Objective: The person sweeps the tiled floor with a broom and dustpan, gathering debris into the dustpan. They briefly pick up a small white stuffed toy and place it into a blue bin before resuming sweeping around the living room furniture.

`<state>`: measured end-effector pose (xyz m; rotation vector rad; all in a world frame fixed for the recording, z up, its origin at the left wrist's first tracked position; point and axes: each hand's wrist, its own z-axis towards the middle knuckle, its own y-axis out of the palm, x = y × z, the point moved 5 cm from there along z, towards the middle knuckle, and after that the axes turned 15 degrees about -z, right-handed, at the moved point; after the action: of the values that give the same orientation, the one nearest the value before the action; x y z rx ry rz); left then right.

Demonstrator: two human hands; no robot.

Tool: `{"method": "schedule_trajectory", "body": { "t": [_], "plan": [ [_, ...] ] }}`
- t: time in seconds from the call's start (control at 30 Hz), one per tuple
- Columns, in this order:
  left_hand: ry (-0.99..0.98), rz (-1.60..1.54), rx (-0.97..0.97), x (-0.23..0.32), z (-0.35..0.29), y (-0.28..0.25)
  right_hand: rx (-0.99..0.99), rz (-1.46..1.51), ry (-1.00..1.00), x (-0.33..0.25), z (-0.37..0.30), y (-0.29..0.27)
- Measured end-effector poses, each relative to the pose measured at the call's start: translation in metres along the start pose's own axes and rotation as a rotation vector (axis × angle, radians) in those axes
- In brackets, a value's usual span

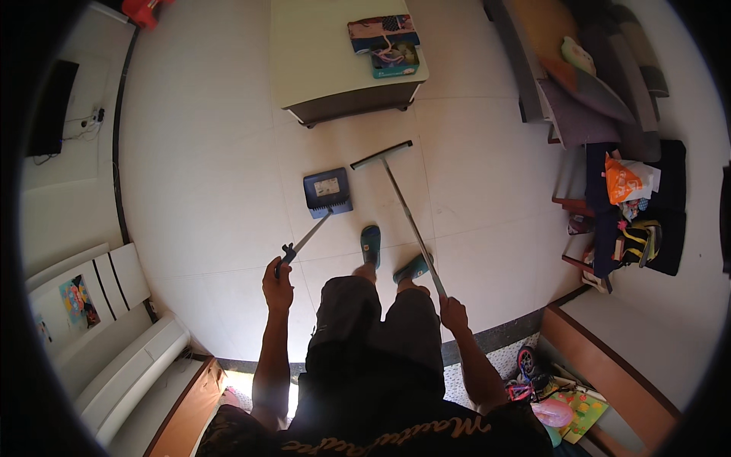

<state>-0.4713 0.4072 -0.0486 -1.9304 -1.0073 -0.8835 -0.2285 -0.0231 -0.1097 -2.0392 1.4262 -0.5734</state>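
My left hand [277, 285] is wrapped round the upper end of a long-handled dustpan [319, 183]. Its dark blue pan lies on the pale tiled floor ahead of my feet, a light label showing inside it. In my right hand [454, 314] is the grey pole of a floor squeegee [403, 199], fingers closed round it beside my right thigh. The squeegee's dark, wide blade rests on the floor, to the right of the pan and slightly farther off, apart from it. I wear green slippers [371, 245]; the pole passes over the right one.
A pale low table [320, 53] with a box and cloth on it stands ahead. Along the right are a sofa with cushions [582, 107] and chairs [670, 190] loaded with bags. A white cabinet [122, 282] lines the left wall. Toys [560, 411] lie behind a doorway at lower right.
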Motion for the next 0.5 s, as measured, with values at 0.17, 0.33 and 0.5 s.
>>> {"method": "schedule_trajectory", "body": {
  "t": [0.17, 0.33, 0.5],
  "plan": [
    [-0.050, -0.019, 0.021, 0.005, -0.012, -0.005, 0.094, 0.032, -0.078, -0.120, 0.112, -0.040],
    [-0.028, 0.011, -0.007, -0.001, -0.020, -0.002, 0.000, -0.046, -0.009, -0.139, 0.143, -0.057],
    [0.018, 0.063, -0.044, -0.001, -0.024, 0.015, -0.199, -0.042, 0.189, 0.009, 0.088, -0.011]
  ]
}}
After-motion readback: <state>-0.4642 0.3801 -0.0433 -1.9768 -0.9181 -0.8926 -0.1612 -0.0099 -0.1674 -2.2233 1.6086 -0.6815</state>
